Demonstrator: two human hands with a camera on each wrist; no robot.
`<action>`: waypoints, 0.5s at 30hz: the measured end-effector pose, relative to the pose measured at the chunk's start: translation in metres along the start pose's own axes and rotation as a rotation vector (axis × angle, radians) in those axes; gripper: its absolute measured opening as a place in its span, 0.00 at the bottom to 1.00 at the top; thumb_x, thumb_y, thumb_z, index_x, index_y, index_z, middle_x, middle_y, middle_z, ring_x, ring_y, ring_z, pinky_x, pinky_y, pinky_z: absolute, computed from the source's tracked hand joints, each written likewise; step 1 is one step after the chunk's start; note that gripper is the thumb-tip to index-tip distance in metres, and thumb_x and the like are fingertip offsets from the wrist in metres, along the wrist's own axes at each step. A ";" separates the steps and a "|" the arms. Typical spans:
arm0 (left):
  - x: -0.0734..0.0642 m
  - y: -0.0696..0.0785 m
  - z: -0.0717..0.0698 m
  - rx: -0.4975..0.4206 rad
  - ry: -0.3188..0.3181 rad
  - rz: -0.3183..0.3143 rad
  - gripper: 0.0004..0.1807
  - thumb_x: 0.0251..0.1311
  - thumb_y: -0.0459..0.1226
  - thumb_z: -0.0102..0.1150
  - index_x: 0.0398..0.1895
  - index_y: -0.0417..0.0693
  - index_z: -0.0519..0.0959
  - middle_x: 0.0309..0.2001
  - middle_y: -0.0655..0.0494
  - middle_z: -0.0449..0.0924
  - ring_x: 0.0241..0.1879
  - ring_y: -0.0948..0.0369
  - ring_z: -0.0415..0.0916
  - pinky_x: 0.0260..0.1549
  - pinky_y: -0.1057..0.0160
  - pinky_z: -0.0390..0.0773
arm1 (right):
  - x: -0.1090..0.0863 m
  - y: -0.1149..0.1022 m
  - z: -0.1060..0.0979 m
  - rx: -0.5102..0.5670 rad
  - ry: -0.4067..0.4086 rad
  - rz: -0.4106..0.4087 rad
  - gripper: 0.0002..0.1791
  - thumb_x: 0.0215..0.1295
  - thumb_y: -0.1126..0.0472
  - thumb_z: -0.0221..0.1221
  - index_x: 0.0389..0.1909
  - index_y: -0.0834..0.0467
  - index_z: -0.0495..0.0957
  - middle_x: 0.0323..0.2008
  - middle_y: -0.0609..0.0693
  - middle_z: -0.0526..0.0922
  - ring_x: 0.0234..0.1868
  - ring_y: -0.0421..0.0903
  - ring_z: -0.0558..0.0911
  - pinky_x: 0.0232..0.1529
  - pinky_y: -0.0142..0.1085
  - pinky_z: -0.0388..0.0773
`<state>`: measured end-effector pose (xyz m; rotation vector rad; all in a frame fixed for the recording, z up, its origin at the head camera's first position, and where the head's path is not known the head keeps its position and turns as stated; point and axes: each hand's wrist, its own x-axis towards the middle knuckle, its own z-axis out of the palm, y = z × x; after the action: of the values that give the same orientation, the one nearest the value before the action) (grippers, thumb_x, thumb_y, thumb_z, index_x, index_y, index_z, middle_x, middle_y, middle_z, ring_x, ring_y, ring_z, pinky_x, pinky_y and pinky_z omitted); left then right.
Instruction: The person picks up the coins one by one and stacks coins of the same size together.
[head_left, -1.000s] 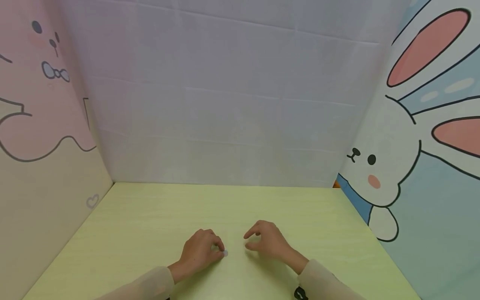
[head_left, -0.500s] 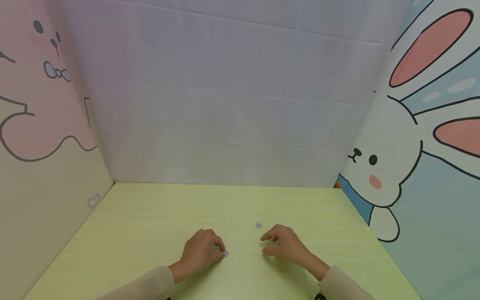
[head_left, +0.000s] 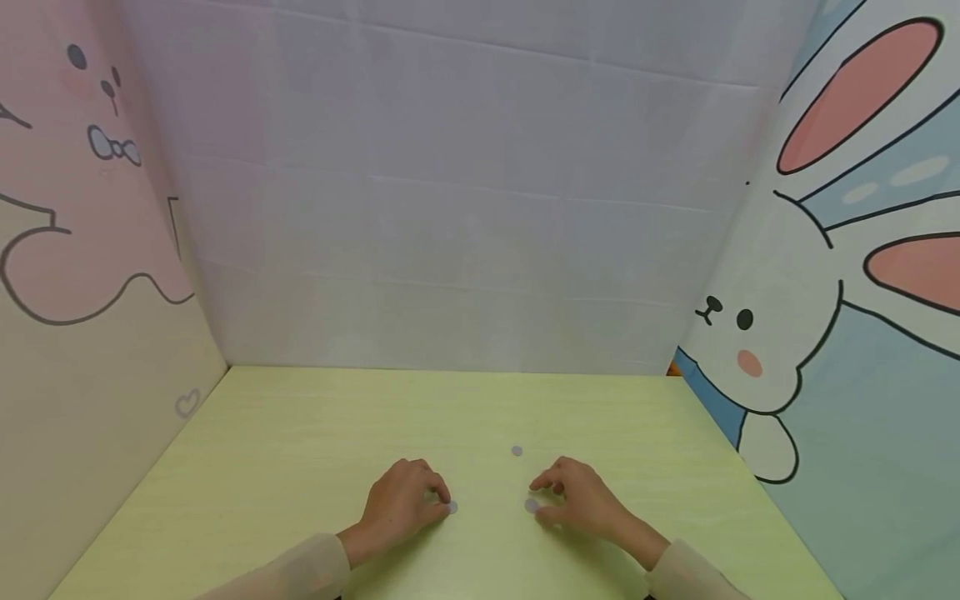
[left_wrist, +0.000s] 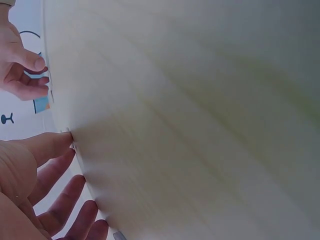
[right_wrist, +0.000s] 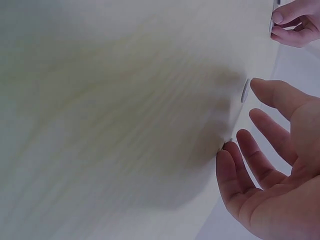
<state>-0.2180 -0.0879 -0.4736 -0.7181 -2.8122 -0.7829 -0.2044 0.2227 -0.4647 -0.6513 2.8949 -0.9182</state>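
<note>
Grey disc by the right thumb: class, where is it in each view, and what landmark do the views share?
Head: the grey disc lies low, right of centre, by the tip of the right thumb.
Left wrist: it cannot be made out for certain.
Right wrist: the grey disc is right of centre, above mid-height, beside the thumb tip.
Shared landmark: the right hand, at upper left in the left wrist view.

No text, label, brand or number can be read on the table (head_left: 337,433), the small discs (head_left: 517,451) or the printed side walls (head_left: 885,400).
</note>
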 end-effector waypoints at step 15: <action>0.008 0.002 -0.014 0.023 -0.017 0.013 0.05 0.48 0.47 0.75 0.21 0.67 0.86 0.31 0.69 0.79 0.33 0.64 0.70 0.26 0.67 0.70 | 0.003 0.001 -0.001 0.021 0.014 0.014 0.11 0.55 0.58 0.71 0.41 0.52 0.87 0.37 0.44 0.77 0.37 0.41 0.74 0.38 0.33 0.72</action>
<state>-0.2239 -0.0901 -0.4587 -0.7426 -2.8237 -0.7451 -0.2071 0.2225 -0.4645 -0.6242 2.8939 -0.9545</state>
